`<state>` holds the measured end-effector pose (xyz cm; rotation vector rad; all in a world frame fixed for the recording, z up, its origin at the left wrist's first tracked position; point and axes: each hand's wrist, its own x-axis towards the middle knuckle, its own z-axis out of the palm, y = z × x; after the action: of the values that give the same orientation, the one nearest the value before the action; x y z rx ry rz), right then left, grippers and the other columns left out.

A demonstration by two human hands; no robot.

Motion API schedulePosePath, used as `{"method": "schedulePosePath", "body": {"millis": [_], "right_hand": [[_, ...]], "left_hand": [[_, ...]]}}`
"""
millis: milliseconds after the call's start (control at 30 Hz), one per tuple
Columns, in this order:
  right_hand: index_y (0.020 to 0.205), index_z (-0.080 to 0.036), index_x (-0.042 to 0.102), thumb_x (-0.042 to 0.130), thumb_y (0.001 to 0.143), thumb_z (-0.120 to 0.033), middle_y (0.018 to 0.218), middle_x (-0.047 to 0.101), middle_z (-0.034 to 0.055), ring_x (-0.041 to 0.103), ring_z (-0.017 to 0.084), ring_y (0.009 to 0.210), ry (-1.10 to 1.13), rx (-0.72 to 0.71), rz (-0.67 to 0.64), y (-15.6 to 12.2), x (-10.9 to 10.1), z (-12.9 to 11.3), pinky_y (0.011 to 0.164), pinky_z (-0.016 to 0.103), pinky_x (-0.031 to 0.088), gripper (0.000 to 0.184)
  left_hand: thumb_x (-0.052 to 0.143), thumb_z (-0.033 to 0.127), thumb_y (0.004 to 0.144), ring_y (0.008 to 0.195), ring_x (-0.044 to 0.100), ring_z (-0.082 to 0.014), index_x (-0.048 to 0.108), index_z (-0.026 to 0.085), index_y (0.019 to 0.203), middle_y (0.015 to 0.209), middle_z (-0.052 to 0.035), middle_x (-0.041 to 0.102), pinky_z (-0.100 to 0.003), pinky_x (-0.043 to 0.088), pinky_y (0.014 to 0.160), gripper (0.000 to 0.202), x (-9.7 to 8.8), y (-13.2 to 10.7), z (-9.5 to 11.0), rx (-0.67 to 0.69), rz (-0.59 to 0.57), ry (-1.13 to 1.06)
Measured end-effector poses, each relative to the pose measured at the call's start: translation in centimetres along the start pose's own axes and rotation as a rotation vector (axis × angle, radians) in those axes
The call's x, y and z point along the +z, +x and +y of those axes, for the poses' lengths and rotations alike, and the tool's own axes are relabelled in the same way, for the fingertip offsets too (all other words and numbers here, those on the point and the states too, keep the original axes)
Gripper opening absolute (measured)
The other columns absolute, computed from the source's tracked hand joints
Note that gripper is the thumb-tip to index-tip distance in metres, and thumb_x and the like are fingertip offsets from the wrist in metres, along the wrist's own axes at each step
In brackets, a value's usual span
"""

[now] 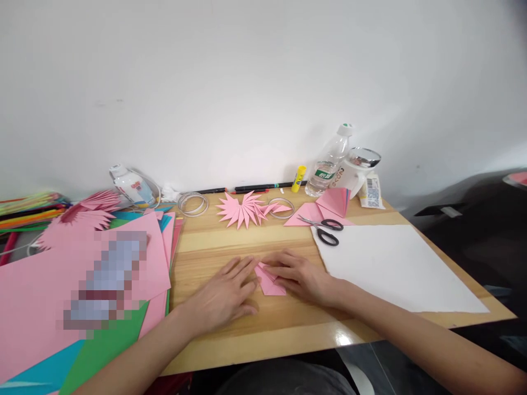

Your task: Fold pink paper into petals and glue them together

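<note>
A small folded piece of pink paper point(269, 282) lies on the wooden table point(255, 323) in front of me. My left hand point(228, 293) rests flat beside it, fingers stretched out and touching its left edge. My right hand point(298, 274) lies over its right side, fingers flat and pressing down on the fold. Neither hand grips the paper. Farther back sits a spiky pink paper fan of folded pieces point(245, 209).
A stack of pink, green and blue paper sheets point(82, 285) covers the left side. Black-handled scissors point(325, 229) lie on a big white sheet point(395, 266) at right. Along the wall stand a glue stick point(298, 178), water bottle point(329, 162), white mug point(354, 173), pens point(255, 188) and wire rings point(192, 203).
</note>
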<state>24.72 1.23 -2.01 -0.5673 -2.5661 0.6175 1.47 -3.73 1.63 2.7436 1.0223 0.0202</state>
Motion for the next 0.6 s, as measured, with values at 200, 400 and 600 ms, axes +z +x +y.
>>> {"method": "schedulePosePath", "body": {"millis": [200,400,600], "right_hand": [[0.126,-0.015,0.046,0.039,0.091,-0.017,0.12,0.057,0.0129,0.049,0.02,0.102,-0.022,-0.079,0.0,-0.05,0.16,-0.03,0.085,0.036,0.047,0.036],[0.112,-0.012,0.055,0.034,0.09,-0.009,0.129,0.05,0.0141,0.047,0.019,0.11,-0.085,-0.114,-0.132,-0.19,-0.34,-0.34,0.091,0.038,0.042,0.031],[0.105,-0.011,0.057,0.034,0.089,-0.007,0.131,0.048,0.0149,0.048,0.018,0.107,-0.095,-0.112,-0.137,-0.18,-0.46,-0.36,0.09,0.038,0.042,0.029]], "left_hand": [[0.052,0.042,0.082,0.133,0.025,-0.0251,0.052,0.016,0.114,0.14,-0.0152,0.036,-0.043,0.024,0.108,0.041,0.45,0.07,-0.25,0.004,0.036,0.002],[0.054,0.04,0.082,0.131,0.028,-0.0258,0.052,0.015,0.114,0.139,-0.0147,0.038,-0.044,0.026,0.108,0.041,0.48,0.2,-0.15,0.011,0.037,0.024],[0.053,0.042,0.082,0.13,0.03,-0.0261,0.054,0.015,0.112,0.136,-0.0143,0.043,-0.045,0.028,0.107,0.04,0.33,0.38,-0.23,0.017,0.034,0.006]]}}
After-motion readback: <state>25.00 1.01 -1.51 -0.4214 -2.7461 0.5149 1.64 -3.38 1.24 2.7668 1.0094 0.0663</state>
